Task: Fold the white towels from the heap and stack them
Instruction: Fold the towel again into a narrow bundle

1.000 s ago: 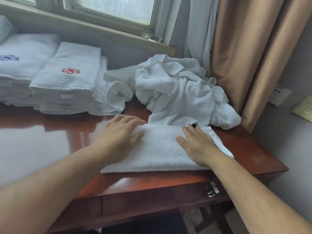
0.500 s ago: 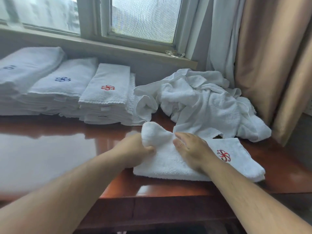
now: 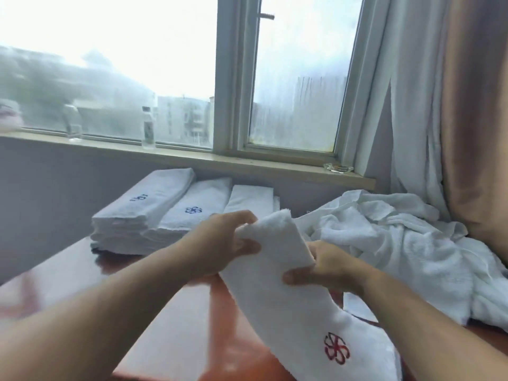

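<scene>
White terry cloth fills the middle of the frame: a folded towel [image 3: 286, 287] runs as a long band from the centre down to the lower right, where a red flower emblem [image 3: 336, 351] is stitched near its lower end. Its upper end is held up above the reddish-brown glossy surface [image 3: 178, 312]. Whether the lower end rests on the wood cannot be told.

The left hand [image 3: 220, 248] grips the towel's top left corner, its fingers [image 3: 242, 215] curled over the edge and the thumb underneath. The right hand [image 3: 327, 268] pinches the band's right edge a little lower down, thumb [image 3: 297, 279] on the near face and the other fingers hidden behind the cloth.

Right of centre, the heap of unfolded towels [image 3: 398, 243] lies crumpled on the surface, spreading to the right edge of the frame just behind the right hand.

Left of centre, against the grey wall, three stacks of folded towels [image 3: 132, 224] stand side by side and touching. The two on the left carry blue marks on top. The third is partly hidden behind the left hand.

Above them runs the windowsill [image 3: 220, 160], with a clear bottle [image 3: 148, 127] and a drinking glass [image 3: 72, 125] towards the left and a glass ashtray [image 3: 338, 167] at its right end. A white curtain [image 3: 398, 105] and a tan curtain [image 3: 475, 105] hang in the upper right.
</scene>
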Demonstrator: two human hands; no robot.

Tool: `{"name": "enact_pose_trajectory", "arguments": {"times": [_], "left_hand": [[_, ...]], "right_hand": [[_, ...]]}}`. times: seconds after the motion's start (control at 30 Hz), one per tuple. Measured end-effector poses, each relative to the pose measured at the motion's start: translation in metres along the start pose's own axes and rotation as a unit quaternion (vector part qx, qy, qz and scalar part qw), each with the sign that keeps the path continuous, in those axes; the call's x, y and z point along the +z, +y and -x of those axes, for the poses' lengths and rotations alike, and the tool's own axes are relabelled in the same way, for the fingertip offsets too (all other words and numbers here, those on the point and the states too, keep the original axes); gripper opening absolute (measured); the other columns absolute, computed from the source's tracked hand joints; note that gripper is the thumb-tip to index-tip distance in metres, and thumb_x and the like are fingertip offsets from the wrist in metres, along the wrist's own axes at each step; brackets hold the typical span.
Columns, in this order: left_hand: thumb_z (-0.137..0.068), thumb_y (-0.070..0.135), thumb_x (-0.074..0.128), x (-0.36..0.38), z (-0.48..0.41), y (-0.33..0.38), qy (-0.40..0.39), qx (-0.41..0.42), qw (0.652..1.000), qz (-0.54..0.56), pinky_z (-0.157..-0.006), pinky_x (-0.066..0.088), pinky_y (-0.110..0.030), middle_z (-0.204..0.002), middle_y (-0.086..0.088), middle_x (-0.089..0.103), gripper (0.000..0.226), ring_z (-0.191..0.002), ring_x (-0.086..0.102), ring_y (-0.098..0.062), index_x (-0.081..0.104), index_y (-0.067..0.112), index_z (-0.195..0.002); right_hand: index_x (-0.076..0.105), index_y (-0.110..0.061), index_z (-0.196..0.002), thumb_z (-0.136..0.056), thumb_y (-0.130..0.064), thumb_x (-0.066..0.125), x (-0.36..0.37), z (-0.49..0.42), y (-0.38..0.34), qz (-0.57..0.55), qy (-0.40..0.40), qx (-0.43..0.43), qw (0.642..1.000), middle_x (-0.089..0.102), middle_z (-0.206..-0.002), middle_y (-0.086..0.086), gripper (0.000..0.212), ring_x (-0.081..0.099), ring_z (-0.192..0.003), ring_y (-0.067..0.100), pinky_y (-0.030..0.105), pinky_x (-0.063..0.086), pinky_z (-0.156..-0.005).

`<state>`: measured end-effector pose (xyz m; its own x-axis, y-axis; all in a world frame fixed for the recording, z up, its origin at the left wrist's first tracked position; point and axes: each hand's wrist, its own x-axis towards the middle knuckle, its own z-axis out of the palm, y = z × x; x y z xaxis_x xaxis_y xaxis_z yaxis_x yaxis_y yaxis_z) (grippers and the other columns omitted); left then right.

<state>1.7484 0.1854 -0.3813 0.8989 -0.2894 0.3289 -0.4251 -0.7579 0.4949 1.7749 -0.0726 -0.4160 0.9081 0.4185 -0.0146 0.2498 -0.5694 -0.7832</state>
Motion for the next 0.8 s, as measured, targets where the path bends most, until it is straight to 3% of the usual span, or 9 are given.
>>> {"name": "enact_pose_trajectory", "arguments": {"times": [0.13, 0.23, 0.33, 0.4, 0.43, 0.53, 0.6, 0.73, 0.8], "left_hand": [[-0.084, 0.042, 0.077, -0.047, 0.008, -0.005, 0.07, 0.006, 0.997, -0.033, -0.073, 0.047, -0.028, -0.088, 0.014, 0.064, 0.024, -0.088, 0.058, -0.012, 0.062, 0.043, -0.101], [-0.079, 0.041, 0.081, -0.069, 0.012, -0.015, 0.156, 0.027, 0.987, -0.016, -0.079, 0.048, -0.027, -0.094, 0.017, 0.067, 0.03, -0.095, 0.06, -0.011, 0.064, 0.05, -0.102], [-0.073, 0.049, 0.085, -0.078, 0.016, -0.033, 0.23, -0.008, 0.968, 0.098, -0.1, 0.046, -0.036, -0.127, 0.01, 0.06, 0.081, -0.116, 0.055, -0.011, 0.043, 0.041, -0.142], [-0.062, 0.064, 0.084, -0.078, 0.021, -0.045, 0.198, -0.084, 0.947, 0.24, -0.106, 0.046, -0.042, -0.14, 0.004, 0.053, 0.114, -0.123, 0.055, -0.015, 0.023, 0.035, -0.154], [-0.058, 0.071, 0.082, -0.076, 0.025, -0.053, 0.159, -0.119, 0.932, 0.302, -0.107, 0.046, -0.045, -0.143, 0.001, 0.053, 0.12, -0.123, 0.058, -0.018, 0.022, 0.035, -0.155], [-0.061, 0.071, 0.081, -0.059, 0.04, -0.08, 0.007, -0.143, 0.887, 0.44, -0.098, 0.041, -0.063, -0.135, -0.02, 0.06, 0.094, -0.115, 0.06, -0.043, 0.05, 0.031, -0.14], [-0.066, 0.066, 0.081, -0.045, 0.048, -0.096, -0.042, -0.134, 0.87, 0.472, -0.084, 0.033, -0.06, -0.131, -0.029, 0.058, 0.079, -0.108, 0.054, -0.048, 0.06, 0.026, -0.13], [-0.087, 0.036, 0.074, -0.025, 0.049, -0.123, -0.054, -0.075, 0.86, 0.502, -0.105, 0.045, -0.058, -0.129, -0.016, 0.067, 0.04, -0.121, 0.062, -0.04, 0.067, 0.024, -0.125], [-0.09, 0.028, 0.071, -0.017, 0.049, -0.132, -0.048, -0.056, 0.857, 0.51, -0.099, 0.054, -0.047, -0.13, -0.014, 0.067, 0.037, -0.12, 0.064, -0.033, 0.066, 0.023, -0.127]], "right_hand": [[0.071, -0.016, -0.118, -0.072, -0.04, 0.087, 0.023, -0.016, -0.035, -0.119, 0.006, -0.07, 0.99, 0.075, -0.114, 0.012, 0.054, 0.072, -0.106, 0.034, 0.057, 0.056, -0.093], [0.071, -0.016, -0.117, -0.078, -0.034, 0.083, 0.036, -0.026, -0.059, -0.203, 0.024, -0.115, 0.972, 0.074, -0.114, 0.015, 0.045, 0.072, -0.105, 0.037, 0.053, 0.057, -0.09], [0.075, -0.014, -0.104, -0.079, -0.03, 0.08, 0.043, -0.034, -0.081, -0.257, 0.083, -0.151, 0.951, 0.076, -0.105, 0.015, 0.03, 0.075, -0.092, 0.032, 0.039, 0.06, -0.073], [0.076, -0.013, -0.1, -0.079, -0.03, 0.078, 0.045, -0.04, -0.095, -0.291, 0.121, -0.171, 0.933, 0.077, -0.102, 0.015, 0.026, 0.075, -0.088, 0.031, 0.036, 0.06, -0.069], [0.076, -0.012, -0.1, -0.08, -0.028, 0.078, 0.045, -0.044, -0.101, -0.31, 0.135, -0.182, 0.923, 0.076, -0.103, 0.016, 0.026, 0.075, -0.087, 0.03, 0.037, 0.061, -0.07], [0.071, -0.007, -0.108, -0.087, -0.02, 0.076, 0.048, -0.061, -0.119, -0.369, 0.17, -0.191, 0.894, 0.076, -0.102, 0.016, 0.025, 0.074, -0.086, 0.031, 0.04, 0.062, -0.072], [0.07, -0.008, -0.108, -0.087, -0.02, 0.075, 0.051, -0.075, -0.129, -0.389, 0.194, -0.188, 0.881, 0.077, -0.101, 0.014, 0.025, 0.074, -0.086, 0.031, 0.041, 0.062, -0.072], [0.07, -0.011, -0.107, -0.081, -0.024, 0.078, 0.061, -0.107, -0.141, -0.406, 0.218, -0.17, 0.871, 0.076, -0.104, 0.014, 0.031, 0.073, -0.095, 0.037, 0.052, 0.061, -0.083], [0.071, -0.012, -0.108, -0.087, -0.02, 0.076, 0.063, -0.125, -0.142, -0.419, 0.226, -0.159, 0.865, 0.077, -0.104, 0.014, 0.023, 0.073, -0.094, 0.037, 0.052, 0.061, -0.083]]}}
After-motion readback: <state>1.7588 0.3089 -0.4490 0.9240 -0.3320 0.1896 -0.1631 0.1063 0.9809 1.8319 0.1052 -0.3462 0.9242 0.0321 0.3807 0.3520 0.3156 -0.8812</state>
